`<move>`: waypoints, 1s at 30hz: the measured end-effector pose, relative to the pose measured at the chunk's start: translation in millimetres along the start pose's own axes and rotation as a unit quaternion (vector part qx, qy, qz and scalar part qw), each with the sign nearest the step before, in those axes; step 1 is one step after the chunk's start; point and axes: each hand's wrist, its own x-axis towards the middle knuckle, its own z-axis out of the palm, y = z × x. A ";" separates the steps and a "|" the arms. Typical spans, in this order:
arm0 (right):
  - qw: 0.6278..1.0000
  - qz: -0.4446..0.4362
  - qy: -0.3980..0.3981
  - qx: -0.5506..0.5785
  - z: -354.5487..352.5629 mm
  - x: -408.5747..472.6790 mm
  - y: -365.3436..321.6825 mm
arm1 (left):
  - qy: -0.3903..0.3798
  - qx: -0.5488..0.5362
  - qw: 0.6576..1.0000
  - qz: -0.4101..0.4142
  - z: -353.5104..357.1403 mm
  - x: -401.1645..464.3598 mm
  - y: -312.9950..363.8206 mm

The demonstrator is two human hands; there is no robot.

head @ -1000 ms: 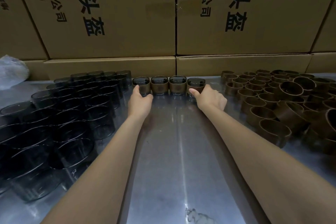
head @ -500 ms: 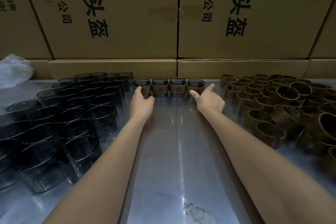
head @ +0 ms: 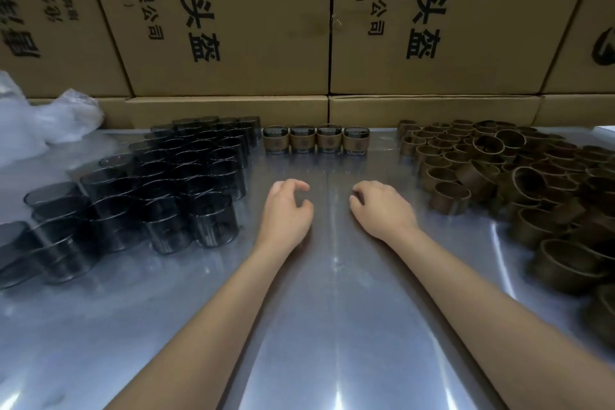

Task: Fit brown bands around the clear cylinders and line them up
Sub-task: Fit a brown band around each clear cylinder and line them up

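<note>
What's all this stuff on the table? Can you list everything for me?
Banded cylinders: four, clear with brown bands, in a row at the back centre.
Bare cylinders: dozens, dark clear, clustered on the left.
Bands: dozens, brown, heaped on the right.
Table: one, shiny grey.
Boxes: several, tan card with black print, stacked behind.
Plastic bag: one, clear, back left.
Left hand: loosely curled, empty, over the table.
Right hand: loosely curled, empty, beside it.
</note>
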 end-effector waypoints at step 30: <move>0.995 -0.072 -0.036 0.067 -30.3 -124.5 -4.7 | 0.017 -0.092 0.988 0.121 -49.6 -86.2 23.8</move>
